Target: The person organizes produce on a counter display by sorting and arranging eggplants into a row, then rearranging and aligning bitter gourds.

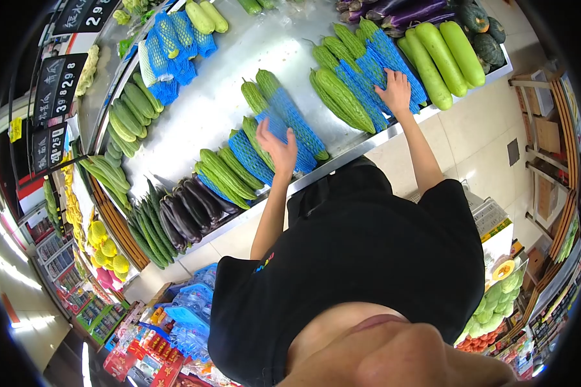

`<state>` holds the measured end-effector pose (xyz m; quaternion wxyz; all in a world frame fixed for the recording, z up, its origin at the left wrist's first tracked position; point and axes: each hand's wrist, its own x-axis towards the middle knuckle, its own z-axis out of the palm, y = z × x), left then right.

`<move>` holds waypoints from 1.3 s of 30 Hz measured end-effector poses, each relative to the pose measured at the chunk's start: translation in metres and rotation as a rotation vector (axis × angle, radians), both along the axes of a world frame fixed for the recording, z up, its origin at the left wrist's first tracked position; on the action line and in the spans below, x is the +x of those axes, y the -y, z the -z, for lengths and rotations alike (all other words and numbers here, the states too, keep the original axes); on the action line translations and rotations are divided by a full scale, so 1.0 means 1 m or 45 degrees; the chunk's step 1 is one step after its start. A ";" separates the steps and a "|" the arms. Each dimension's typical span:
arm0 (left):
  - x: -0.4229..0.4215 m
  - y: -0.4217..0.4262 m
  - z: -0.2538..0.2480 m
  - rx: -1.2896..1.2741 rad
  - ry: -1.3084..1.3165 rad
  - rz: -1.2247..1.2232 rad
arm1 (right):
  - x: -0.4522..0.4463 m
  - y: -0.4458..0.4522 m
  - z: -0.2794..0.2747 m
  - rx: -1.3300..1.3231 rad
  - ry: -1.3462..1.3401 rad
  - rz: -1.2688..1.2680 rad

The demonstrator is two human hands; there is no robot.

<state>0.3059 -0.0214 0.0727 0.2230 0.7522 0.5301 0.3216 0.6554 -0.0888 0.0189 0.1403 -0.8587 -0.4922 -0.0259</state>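
Note:
My left hand [277, 149] lies with thumb and fingers apart over bitter melons in blue foam netting [289, 116], near the front edge of the metal counter. Further right, my right hand [395, 92] rests on another group of blue-netted bitter melons [370, 64], its fingers spread and slightly bent. Bare bitter melons [341, 98] lie just left of the right hand. More bitter melons [223, 174], some of them netted, sit left of my left hand. Neither hand is closed round a melon.
Pale green gourds [436, 61] and dark pumpkins [487, 39] lie at the right. Dark eggplants [190, 209], cucumbers [153, 222] and zucchini [134, 113] sit at the left. The metal counter [210, 84] has a raised front rim. Price signs [57, 87] hang far left.

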 end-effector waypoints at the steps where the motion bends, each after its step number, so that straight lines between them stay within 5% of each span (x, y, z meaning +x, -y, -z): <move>1: 0.003 0.004 -0.004 -0.028 0.026 0.068 | 0.000 -0.003 -0.007 0.000 -0.017 0.017; 4: 0.019 0.016 -0.013 -0.230 0.205 0.248 | 0.005 -0.011 -0.018 0.142 -0.336 0.055; 6: 0.030 0.026 -0.006 -0.530 0.422 0.274 | 0.011 -0.008 -0.020 0.137 -1.141 0.245; 11: 0.054 0.031 -0.024 -1.079 0.899 0.244 | -0.064 0.015 -0.043 0.363 -1.591 0.052; 16: 0.039 0.011 -0.002 -0.604 0.605 0.064 | -0.152 -0.002 -0.062 0.281 -2.372 0.080; 20: -0.005 -0.007 -0.016 -0.143 0.203 -0.024 | -0.204 -0.023 -0.048 0.436 -2.135 -0.109; 23: -0.043 -0.013 -0.002 -0.203 0.196 -0.172 | -0.235 -0.029 -0.029 0.614 -1.611 -0.305; 27: -0.065 -0.007 0.006 -0.355 0.240 -0.294 | -0.246 -0.022 -0.015 0.373 -1.043 -0.565; 33: -0.031 -0.017 -0.003 -0.176 0.104 -0.041 | -0.230 -0.014 -0.009 0.201 -0.905 -0.834; 39: 0.010 -0.033 0.015 -0.088 -0.370 0.091 | -0.186 -0.020 -0.014 0.241 -0.861 -0.889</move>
